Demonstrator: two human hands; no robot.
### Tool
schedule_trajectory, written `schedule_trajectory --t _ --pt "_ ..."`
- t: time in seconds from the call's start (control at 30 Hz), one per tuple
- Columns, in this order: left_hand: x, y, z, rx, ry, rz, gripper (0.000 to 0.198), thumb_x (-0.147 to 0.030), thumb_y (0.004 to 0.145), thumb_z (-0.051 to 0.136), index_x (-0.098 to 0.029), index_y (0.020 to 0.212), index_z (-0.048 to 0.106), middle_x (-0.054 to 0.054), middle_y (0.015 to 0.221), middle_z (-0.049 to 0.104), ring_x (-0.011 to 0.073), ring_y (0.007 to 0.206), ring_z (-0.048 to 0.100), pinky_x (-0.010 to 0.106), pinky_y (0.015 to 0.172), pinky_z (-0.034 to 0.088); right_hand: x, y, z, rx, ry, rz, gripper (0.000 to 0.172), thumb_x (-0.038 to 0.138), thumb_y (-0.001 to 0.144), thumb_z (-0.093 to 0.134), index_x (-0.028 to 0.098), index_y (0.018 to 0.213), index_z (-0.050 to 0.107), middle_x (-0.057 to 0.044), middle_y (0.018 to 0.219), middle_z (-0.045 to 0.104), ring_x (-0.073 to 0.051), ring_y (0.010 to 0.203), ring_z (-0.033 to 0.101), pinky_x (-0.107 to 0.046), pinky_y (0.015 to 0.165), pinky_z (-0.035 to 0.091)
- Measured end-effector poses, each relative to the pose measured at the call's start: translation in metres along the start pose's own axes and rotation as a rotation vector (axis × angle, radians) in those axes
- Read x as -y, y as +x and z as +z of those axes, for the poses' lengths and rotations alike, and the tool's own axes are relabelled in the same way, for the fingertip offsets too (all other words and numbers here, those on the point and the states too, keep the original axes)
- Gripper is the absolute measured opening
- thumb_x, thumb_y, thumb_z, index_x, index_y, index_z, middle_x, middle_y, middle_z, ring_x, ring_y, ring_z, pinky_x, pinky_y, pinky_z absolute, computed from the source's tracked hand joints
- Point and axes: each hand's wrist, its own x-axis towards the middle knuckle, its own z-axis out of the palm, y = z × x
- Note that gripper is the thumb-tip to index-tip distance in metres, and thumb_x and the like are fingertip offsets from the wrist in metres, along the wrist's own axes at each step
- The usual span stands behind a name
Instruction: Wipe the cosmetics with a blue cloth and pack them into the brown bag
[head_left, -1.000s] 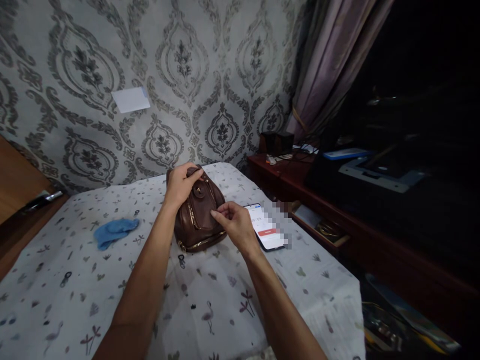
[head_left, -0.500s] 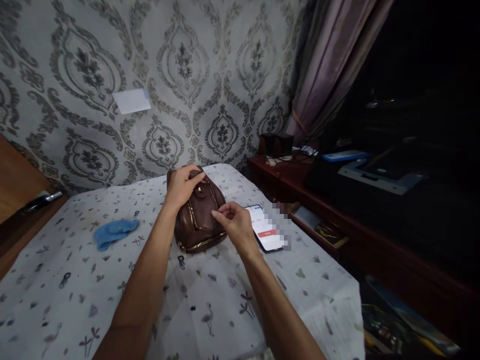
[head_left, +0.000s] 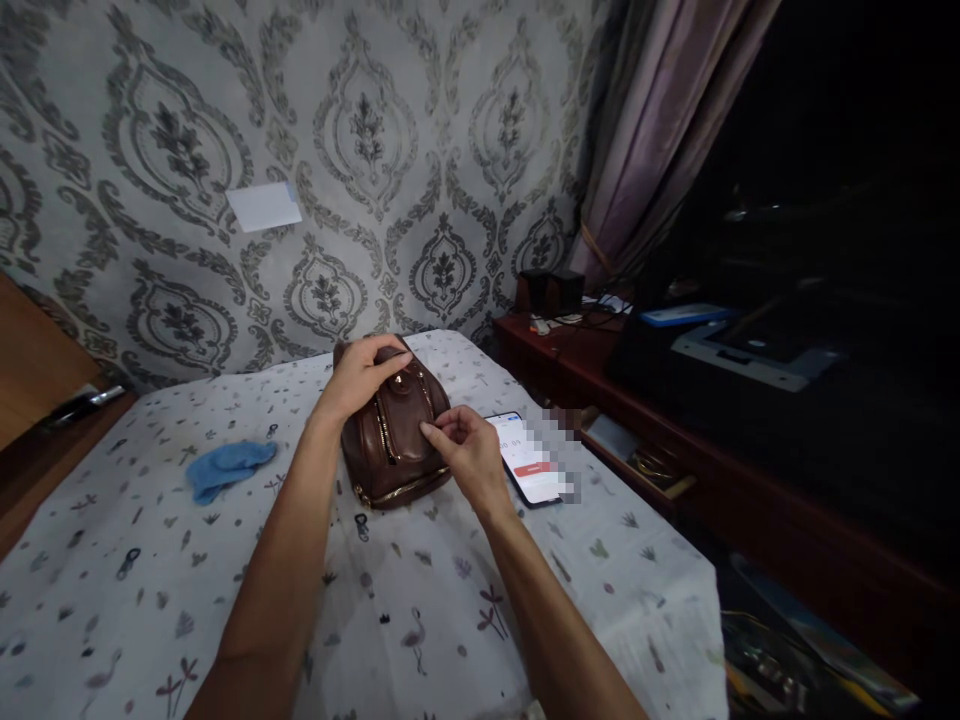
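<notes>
A brown leather bag [head_left: 409,432] with gold zippers lies on the white patterned cloth [head_left: 420,620]. My left hand [head_left: 364,372] rests over the bag's upper left part, its fingers curled against the far edge. At the bag's right side, my right hand [head_left: 469,450] has thumb and fingertips closed together on the side zipper area; what they pinch is too small to make out. A phone [head_left: 529,460] with a lit screen lies just right of that hand.
A blue cloth [head_left: 229,468] lies on the left. Beyond the bed's right edge stands a dark red desk [head_left: 585,350] with an open drawer [head_left: 645,465]. The patterned wall [head_left: 375,150] rises behind, and a purple curtain [head_left: 645,130] hangs beside it.
My left hand has shifted very slightly left on the bag. The right hand stays nearly where it was, at the bag's right side.
</notes>
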Motion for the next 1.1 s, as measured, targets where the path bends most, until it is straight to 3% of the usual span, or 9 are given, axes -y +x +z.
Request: schedule_trajectory --t 0.1,0.2,0.3,0.37,0.53,0.8,1.1 --pt "0.004 -0.003 -0.015 -0.076 0.133 0.011 0.024 -0.041 0.078 0.067 -0.020 0.089 0.067 0.001 0.086 0.070 0.0191 0.081 0.062 0.028 0.073 0.047 0.003 -0.005 0.002 -0.070 -0.117 -0.105 0.021 0.039 0.078 0.068 0.020 0.087 0.062 0.001 0.068 0.058 -0.015 0.061 0.053 -0.029 0.062 0.048" --pt "0.007 -0.007 -0.031 -0.076 0.247 -0.037 0.030 -0.041 0.074 0.072 -0.021 0.096 0.067 0.003 0.097 0.071 0.0213 0.087 0.064 0.029 0.075 0.046 0.007 -0.009 0.008 -0.142 -0.291 -0.322 0.022 0.038 0.084 0.063 0.020 0.097 0.064 -0.008 0.095 0.064 -0.023 0.090 0.061 -0.039 0.084 0.052" --pt "0.010 -0.009 -0.040 -0.067 0.347 -0.048 0.022 -0.031 0.073 0.071 -0.021 0.092 0.068 0.003 0.091 0.072 0.0217 0.085 0.064 0.030 0.075 0.045 0.009 -0.010 0.019 -0.154 -0.437 -0.483 0.037 0.046 0.087 0.064 0.020 0.113 0.064 -0.016 0.127 0.056 -0.032 0.125 0.051 -0.051 0.107 0.043" --pt "0.012 -0.009 -0.042 -0.083 0.411 -0.042 0.014 -0.026 0.074 0.067 -0.020 0.087 0.069 0.002 0.083 0.072 0.0213 0.081 0.064 0.031 0.075 0.044 0.008 -0.009 0.027 -0.131 -0.508 -0.511 0.049 0.051 0.087 0.065 0.019 0.123 0.061 -0.018 0.139 0.048 -0.035 0.136 0.042 -0.054 0.112 0.038" --pt "0.015 -0.008 -0.039 -0.155 0.550 -0.042 0.012 -0.020 0.079 0.059 -0.021 0.083 0.071 0.003 0.080 0.071 0.0222 0.080 0.062 0.031 0.075 0.042 0.002 -0.008 0.037 -0.067 -0.565 -0.518 0.051 0.047 0.094 0.057 0.023 0.139 0.052 -0.018 0.149 0.039 -0.035 0.142 0.035 -0.057 0.115 0.035" --pt "0.019 -0.009 -0.035 -0.238 0.706 -0.112 0.024 -0.026 0.088 0.053 -0.022 0.067 0.064 0.006 0.072 0.069 0.0235 0.073 0.061 0.031 0.069 0.039 -0.006 -0.012 0.037 -0.080 -0.582 -0.561 0.040 0.039 0.097 0.053 0.026 0.134 0.062 -0.014 0.156 0.035 -0.034 0.147 0.031 -0.058 0.118 0.032" --pt "0.018 -0.007 -0.035 -0.252 0.631 -0.117 0.026 -0.026 0.086 0.052 -0.023 0.062 0.061 0.004 0.067 0.068 0.0222 0.068 0.062 0.029 0.064 0.038 -0.004 -0.013 0.039 -0.089 -0.603 -0.561 0.038 0.038 0.099 0.050 0.026 0.133 0.062 -0.014 0.155 0.036 -0.033 0.147 0.031 -0.057 0.117 0.033"
